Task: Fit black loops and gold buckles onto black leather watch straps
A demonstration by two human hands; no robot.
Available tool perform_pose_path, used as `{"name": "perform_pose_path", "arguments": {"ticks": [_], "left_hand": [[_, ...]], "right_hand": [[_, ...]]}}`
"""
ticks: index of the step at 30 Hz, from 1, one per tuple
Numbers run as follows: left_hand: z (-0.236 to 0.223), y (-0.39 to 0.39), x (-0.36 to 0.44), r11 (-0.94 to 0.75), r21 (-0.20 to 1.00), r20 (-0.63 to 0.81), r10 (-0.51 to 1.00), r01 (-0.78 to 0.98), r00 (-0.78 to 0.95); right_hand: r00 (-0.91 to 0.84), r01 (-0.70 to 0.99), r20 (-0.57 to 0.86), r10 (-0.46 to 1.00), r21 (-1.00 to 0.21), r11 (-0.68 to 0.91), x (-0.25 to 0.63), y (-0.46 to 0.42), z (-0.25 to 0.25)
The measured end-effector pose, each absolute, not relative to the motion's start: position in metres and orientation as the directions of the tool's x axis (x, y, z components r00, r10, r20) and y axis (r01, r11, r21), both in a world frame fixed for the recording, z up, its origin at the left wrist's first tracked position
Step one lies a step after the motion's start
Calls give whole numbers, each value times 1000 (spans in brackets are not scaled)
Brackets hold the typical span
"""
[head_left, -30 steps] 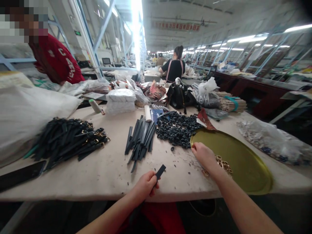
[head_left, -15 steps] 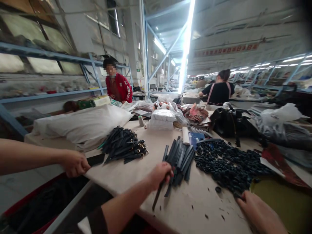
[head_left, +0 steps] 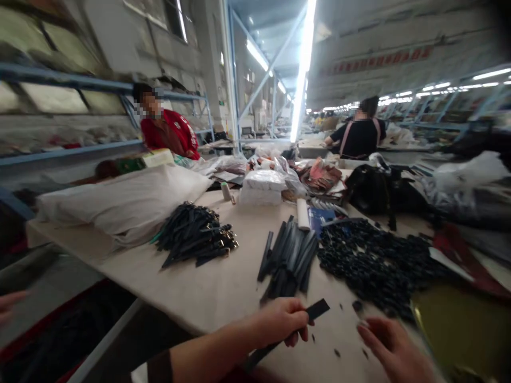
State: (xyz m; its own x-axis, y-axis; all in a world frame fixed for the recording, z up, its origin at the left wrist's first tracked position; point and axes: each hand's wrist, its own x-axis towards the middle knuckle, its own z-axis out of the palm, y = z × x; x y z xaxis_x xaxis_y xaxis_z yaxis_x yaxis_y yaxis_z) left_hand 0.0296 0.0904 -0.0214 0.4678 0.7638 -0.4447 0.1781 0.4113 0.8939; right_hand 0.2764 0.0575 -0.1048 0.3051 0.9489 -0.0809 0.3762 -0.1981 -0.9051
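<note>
My left hand (head_left: 281, 322) is closed around a flat black strap (head_left: 315, 310), held just above the near edge of the beige table (head_left: 207, 287); the strap's square end sticks out to the right. Near the gold tray (head_left: 459, 324), my right hand (head_left: 393, 348) hovers low over the table with loose fingers and nothing visible in it. Just beyond my left hand lies a pile of plain black straps (head_left: 289, 258). A heap of small black rings (head_left: 371, 263) spreads to its right. A bundle of buckled straps (head_left: 195, 242) lies further left.
A large white sack (head_left: 120, 205) sits at the table's left end. Bags, a white stack (head_left: 261, 187) and a black bag (head_left: 375, 194) crowd the back. A person in red stands at far left, another in black works behind. Someone's blurred hand (head_left: 10, 306) is at the left edge.
My left hand has drawn back toward the table's near edge, lifting the strap's end. The other person's arm at the left has withdrawn; the dark strip it held is no longer seen.
</note>
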Motion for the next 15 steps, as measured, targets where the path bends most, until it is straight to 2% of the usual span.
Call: {"name": "perform_pose_path", "arguments": {"ticks": [1,2,3,4,6,9,11,13,15], "left_hand": [[-24,80,35,402,895,-443,745,195,498],[-25,71,39,395,896,-441,732,203,519],[-25,66,41,402,891,-451,718,213,530],[-25,63,41,415,882,-467,703,223,537],[-24,61,40,451,859,-504,664,241,553],[-26,58,38,505,837,-527,639,211,560],[-28,55,37,562,811,-549,634,163,544],[-30,51,36,624,772,-585,624,119,518],[-31,47,36,663,743,-607,611,91,507]], "right_hand": [[299,131,-145,943,-973,-191,257,49,-90],[236,-103,-211,949,-976,-191,238,44,-78],[176,-303,-295,939,-924,-234,222,42,-70],[128,-449,-352,927,-854,-262,209,41,-65],[90,-608,-428,899,-739,-291,194,38,-63],[65,-677,-474,878,-667,-310,193,30,-70],[69,-650,-463,884,-693,-313,199,26,-76],[116,-521,-416,902,-798,-301,207,27,-82],[193,-281,-324,926,-923,-264,216,30,-84]]}}
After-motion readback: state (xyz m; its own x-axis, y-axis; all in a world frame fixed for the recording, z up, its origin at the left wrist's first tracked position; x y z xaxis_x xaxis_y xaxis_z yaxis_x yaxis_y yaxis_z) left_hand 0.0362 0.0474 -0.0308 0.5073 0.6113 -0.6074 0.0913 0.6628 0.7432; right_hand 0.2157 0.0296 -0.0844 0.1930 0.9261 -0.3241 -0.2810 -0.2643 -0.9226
